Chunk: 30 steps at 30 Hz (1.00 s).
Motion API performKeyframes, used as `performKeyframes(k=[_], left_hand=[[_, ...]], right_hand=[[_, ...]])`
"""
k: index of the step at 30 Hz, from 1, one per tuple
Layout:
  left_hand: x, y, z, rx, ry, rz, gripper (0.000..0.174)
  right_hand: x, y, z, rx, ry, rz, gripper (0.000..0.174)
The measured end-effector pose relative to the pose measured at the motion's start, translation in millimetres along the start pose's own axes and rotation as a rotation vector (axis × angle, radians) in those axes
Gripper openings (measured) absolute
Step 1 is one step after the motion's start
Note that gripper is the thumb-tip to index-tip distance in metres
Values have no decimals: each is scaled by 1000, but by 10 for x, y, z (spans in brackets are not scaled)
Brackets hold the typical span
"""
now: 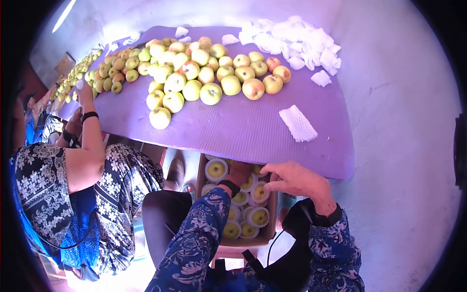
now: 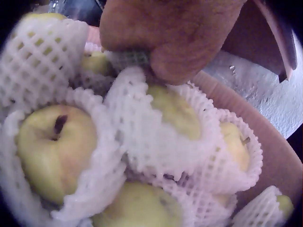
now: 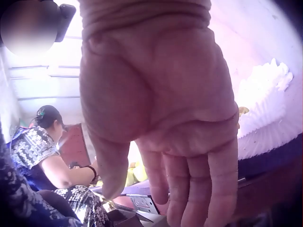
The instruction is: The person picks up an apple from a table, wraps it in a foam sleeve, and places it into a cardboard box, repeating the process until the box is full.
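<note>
My left hand [image 1: 239,173] reaches down into a cardboard box [image 1: 273,216] below the table's front edge. The box holds yellow-green apples [image 1: 260,217] in white foam nets. In the left wrist view the left hand [image 2: 170,35] is right at the top of a netted apple [image 2: 177,113]; its fingers are mostly hidden, and I cannot tell whether they grip it. My right hand [image 1: 296,181] hovers over the box's right side by the table edge, holding nothing. The right wrist view shows that hand [image 3: 163,113] palm-on, fingers extended and thumb apart.
Loose apples [image 1: 192,90] are heaped on the purple-covered table [image 1: 233,131]. A single foam net [image 1: 297,124] lies near its right end, and a pile of nets [image 1: 292,39] sits at the back. Another person [image 1: 80,170] sits at the left, hands at the apples.
</note>
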State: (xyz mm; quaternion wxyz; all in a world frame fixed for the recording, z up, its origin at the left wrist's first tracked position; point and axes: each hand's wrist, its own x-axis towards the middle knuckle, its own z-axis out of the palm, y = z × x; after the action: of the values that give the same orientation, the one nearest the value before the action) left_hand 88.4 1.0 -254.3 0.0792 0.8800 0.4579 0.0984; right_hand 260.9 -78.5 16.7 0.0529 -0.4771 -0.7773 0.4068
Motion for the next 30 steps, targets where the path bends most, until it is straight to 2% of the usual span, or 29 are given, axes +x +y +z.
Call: performKeyframes(k=[2, 5, 8, 11, 14, 17, 20, 23, 26, 29, 30], left_hand=[[5, -24, 83, 84, 36, 21, 36], [19, -34, 106, 85, -122, -33, 43], [19, -38, 20, 46, -186, -45, 44], [24, -58, -97, -52, -228, -39, 46], [51, -38, -243, -176, -292, -68, 49], [27, 7, -450, -169, -244, -6, 51], [-164, -34, -661, -65, -118, 138, 74], [-418, -11, -1059, 195, -218, 109, 86], [-633, -48, -1602, 112, -281, 203, 76], [-720, 421, -2626, -112, -900, 140, 62], [-815, 511, -2837, -362, -853, 144, 55]], right_hand=[[10, 52, 33, -31, -4, 14, 41], [29, 106, 48, -56, -3, -9, 42], [8, 92, 44, -34, 10, -49, 44], [-58, -5, -53, 121, -24, -59, 45], [-90, -1, -97, 245, 42, -130, 40], [-125, 4, -163, 468, 218, -113, 32], [-117, 97, -221, 423, 639, -121, 26], [-60, 204, -207, 234, 1006, -117, 21], [-10, 277, -164, -104, 1125, -125, 20], [42, 301, -116, -242, 1043, -103, 21], [51, 309, -97, -266, 1033, -100, 22]])
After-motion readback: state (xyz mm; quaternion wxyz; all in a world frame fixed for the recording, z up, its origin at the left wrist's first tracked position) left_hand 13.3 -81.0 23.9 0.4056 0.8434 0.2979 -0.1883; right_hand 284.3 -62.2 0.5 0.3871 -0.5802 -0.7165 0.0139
